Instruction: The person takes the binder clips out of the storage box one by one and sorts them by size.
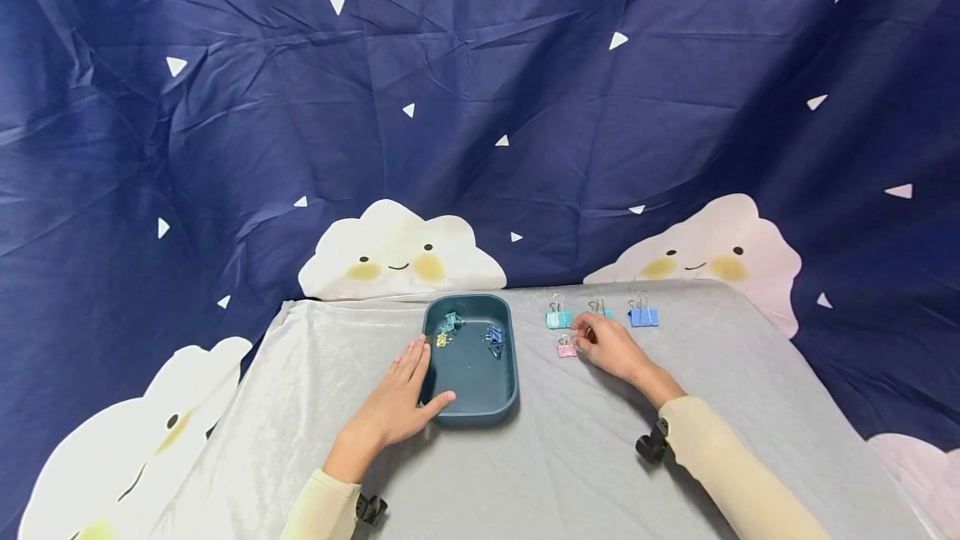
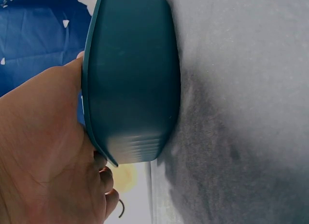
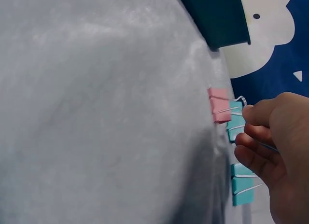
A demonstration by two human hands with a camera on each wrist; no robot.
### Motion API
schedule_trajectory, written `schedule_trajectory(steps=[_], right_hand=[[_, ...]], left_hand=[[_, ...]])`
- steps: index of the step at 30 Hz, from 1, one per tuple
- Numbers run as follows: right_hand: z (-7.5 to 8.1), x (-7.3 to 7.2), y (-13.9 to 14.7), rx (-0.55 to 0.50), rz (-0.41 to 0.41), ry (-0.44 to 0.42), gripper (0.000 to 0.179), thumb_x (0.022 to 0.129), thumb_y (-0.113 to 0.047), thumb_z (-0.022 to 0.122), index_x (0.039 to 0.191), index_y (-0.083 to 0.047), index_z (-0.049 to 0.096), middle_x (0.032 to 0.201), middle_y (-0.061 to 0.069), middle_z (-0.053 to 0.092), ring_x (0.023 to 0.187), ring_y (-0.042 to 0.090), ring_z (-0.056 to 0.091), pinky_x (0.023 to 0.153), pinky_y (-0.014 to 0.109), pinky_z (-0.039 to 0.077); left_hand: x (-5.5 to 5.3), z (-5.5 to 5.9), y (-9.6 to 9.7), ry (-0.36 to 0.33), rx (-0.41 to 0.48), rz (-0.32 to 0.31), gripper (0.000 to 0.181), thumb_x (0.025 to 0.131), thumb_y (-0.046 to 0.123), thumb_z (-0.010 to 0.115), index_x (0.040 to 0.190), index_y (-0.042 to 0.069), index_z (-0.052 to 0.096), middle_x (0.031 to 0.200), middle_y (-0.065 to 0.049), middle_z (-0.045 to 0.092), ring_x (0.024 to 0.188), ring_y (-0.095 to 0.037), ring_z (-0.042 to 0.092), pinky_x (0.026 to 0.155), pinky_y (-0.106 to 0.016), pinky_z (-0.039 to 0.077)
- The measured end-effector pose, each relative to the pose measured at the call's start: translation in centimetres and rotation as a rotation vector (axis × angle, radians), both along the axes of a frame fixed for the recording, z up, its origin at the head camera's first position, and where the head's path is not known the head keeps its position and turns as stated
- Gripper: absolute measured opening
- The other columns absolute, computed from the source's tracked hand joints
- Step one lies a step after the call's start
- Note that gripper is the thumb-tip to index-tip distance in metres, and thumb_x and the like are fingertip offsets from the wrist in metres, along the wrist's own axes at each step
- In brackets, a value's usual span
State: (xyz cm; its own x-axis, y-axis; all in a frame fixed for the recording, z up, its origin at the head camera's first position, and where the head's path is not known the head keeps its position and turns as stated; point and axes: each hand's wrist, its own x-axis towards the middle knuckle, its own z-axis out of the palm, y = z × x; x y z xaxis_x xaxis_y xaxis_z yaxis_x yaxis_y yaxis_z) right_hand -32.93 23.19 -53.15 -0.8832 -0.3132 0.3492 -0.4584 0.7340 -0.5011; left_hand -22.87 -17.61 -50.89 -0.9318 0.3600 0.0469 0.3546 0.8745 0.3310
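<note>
A dark teal bin (image 1: 471,394) stands on the table with several small binder clips inside, among them green clips (image 1: 452,322), a yellow clip (image 1: 442,341) and blue clips (image 1: 494,335). My left hand (image 1: 397,398) rests along its left rim, fingers straight and thumb over the near corner. To the bin's right, my right hand (image 1: 613,348) pinches a wire handle of a pink binder clip (image 3: 219,105) with thumb and index finger. Behind the pink clip are a teal clip (image 1: 558,320) and another teal clip (image 3: 243,188), partly hidden by the hand in the head view.
A blue binder clip (image 1: 643,317) stands at the right end of the back row. The grey cloth (image 1: 577,473) covers the table. Behind its far edge hangs a dark blue curtain (image 1: 465,65) printed with clouds and triangles.
</note>
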Motion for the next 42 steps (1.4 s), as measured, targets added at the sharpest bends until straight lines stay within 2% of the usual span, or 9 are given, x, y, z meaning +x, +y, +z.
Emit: schedule_trajectory(steps=[3, 8, 14, 18, 24, 33, 42], right_hand=[[0.7, -0.1, -0.3, 0.01, -0.015, 0.024, 0.014, 0.095, -0.002, 0.073, 0.108, -0.004, 0.073, 0.089, 0.001, 0.069, 0.079, 0.013, 0.063, 0.073, 0.034, 0.055], [2.4, -0.3, -1.6, 0.031, -0.003, 0.011, 0.015, 0.097, -0.007, 0.071, 0.112, -0.006, 0.072, 0.092, 0.001, 0.07, 0.082, 0.013, 0.063, 0.076, 0.036, 0.056], [4.5, -0.8, -3.8, 0.022, 0.062, 0.039, 0.013, 0.098, -0.008, 0.073, 0.11, -0.006, 0.074, 0.093, 0.001, 0.071, 0.082, 0.014, 0.065, 0.074, 0.034, 0.056], [5.9, -1.0, -5.5, 0.025, 0.109, 0.046, 0.011, 0.098, -0.009, 0.074, 0.109, -0.009, 0.074, 0.095, 0.0, 0.072, 0.085, 0.017, 0.068, 0.076, 0.034, 0.057], [7.6, -1.3, -8.2, 0.059, 0.188, 0.074, 0.007, 0.099, -0.01, 0.075, 0.106, -0.01, 0.074, 0.096, 0.0, 0.073, 0.087, 0.017, 0.07, 0.078, 0.035, 0.059], [9.0, -1.5, -12.4, 0.135, 0.268, 0.042, 0.013, 0.1, -0.012, 0.074, 0.112, -0.006, 0.075, 0.103, 0.003, 0.074, 0.091, 0.014, 0.069, 0.082, 0.034, 0.061], [9.2, -2.0, -15.0, 0.252, 0.305, -0.018, 0.015, 0.102, -0.014, 0.072, 0.116, -0.01, 0.073, 0.115, 0.005, 0.074, 0.1, 0.016, 0.071, 0.09, 0.036, 0.061]], left_hand=[[0.0, 0.0, 0.0, 0.0, -0.004, 0.003, 0.101, 0.104, 0.068, 0.051, 0.169, -0.001, 0.018, 0.18, -0.016, 0.008, 0.167, -0.034, 0.013, 0.136, -0.052, 0.018], [0.0, -0.1, -0.1, 0.01, 0.001, 0.005, 0.101, 0.104, 0.068, 0.051, 0.169, -0.001, 0.018, 0.18, -0.016, 0.009, 0.168, -0.034, 0.012, 0.136, -0.052, 0.018], [0.0, 0.1, -0.1, 0.019, 0.015, -0.001, 0.099, 0.104, 0.066, 0.053, 0.168, -0.003, 0.021, 0.179, -0.018, 0.011, 0.167, -0.036, 0.013, 0.136, -0.054, 0.02], [0.0, 0.2, -0.1, 0.002, 0.004, 0.002, 0.1, 0.105, 0.067, 0.051, 0.169, -0.002, 0.018, 0.18, -0.016, 0.008, 0.168, -0.034, 0.011, 0.136, -0.053, 0.018], [-0.1, 0.3, -0.1, 0.003, 0.013, 0.0, 0.1, 0.104, 0.066, 0.052, 0.169, -0.002, 0.019, 0.18, -0.016, 0.009, 0.167, -0.035, 0.012, 0.136, -0.053, 0.018], [-0.1, 0.1, -0.1, -0.009, -0.003, 0.006, 0.101, 0.104, 0.07, 0.049, 0.169, 0.0, 0.017, 0.18, -0.014, 0.007, 0.168, -0.032, 0.01, 0.137, -0.051, 0.017], [-0.3, -0.1, -0.1, -0.011, -0.009, 0.003, 0.101, 0.104, 0.07, 0.049, 0.169, 0.0, 0.018, 0.18, -0.014, 0.008, 0.168, -0.032, 0.01, 0.137, -0.052, 0.018]])
